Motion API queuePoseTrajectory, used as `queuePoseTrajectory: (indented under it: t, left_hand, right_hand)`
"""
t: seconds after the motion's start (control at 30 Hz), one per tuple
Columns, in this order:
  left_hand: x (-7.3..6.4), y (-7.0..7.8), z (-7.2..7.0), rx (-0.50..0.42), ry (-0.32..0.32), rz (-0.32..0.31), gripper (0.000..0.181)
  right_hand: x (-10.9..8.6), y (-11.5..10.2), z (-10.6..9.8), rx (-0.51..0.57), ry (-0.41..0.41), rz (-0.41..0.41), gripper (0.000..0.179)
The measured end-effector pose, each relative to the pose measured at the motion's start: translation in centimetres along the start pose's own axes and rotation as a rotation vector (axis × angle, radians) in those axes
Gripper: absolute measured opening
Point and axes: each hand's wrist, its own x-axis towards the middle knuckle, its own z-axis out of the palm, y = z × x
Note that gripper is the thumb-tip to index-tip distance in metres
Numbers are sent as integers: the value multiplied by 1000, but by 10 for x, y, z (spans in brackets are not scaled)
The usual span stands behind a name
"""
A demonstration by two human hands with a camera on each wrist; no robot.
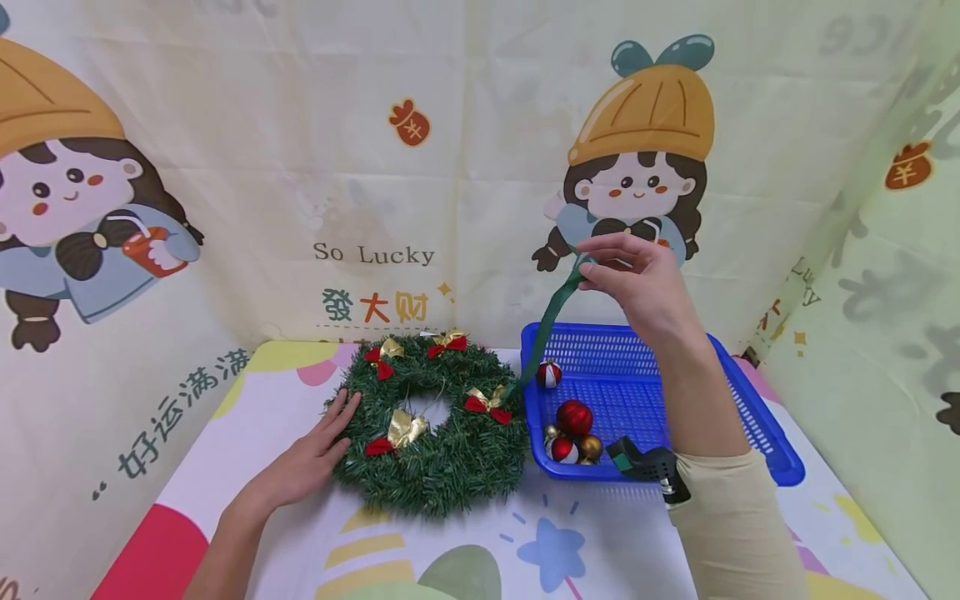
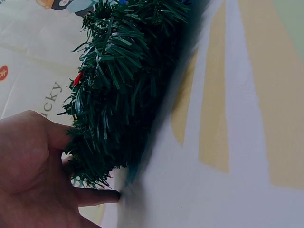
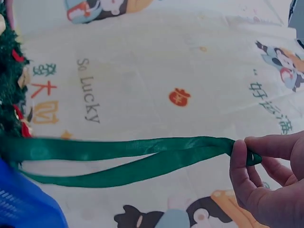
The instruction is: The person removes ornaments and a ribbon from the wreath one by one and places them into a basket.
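Note:
A green artificial wreath [image 1: 442, 475] lies on the table, with red and gold bows [image 1: 405, 427] around its ring. My left hand [image 1: 318, 454] rests against its left edge, fingers extended; in the left wrist view one finger [image 2: 97, 196] reaches down beside the needles. High over the right side, my right hand [image 1: 633, 283] pinches the top of a green ribbon [image 1: 553, 312] between thumb and fingertips. The ribbon is doubled into a long loop [image 3: 118, 164], running taut down to the wreath's right side. Its lower attachment is hidden by needles and a bow.
A blue plastic basket [image 1: 551, 473] stands right of the wreath, close to its edge. Red, gold and white-striped ball ornaments [image 1: 574, 417] lie in its left part. A printed cloth wall [image 1: 480, 167] rises behind the table.

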Motion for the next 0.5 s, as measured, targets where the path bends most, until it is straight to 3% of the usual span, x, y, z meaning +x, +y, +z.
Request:
queuePoseTrajectory:
  t: [0.17,0.5]
  left_hand:
    - [0,2,-1,-1,1,-3,65]
    - [0,2,-1,9,3,0,65]
  right_hand:
    - [0,-3,-10,7,74,15,25]
    - [1,-14,-31,176,193,12,25]
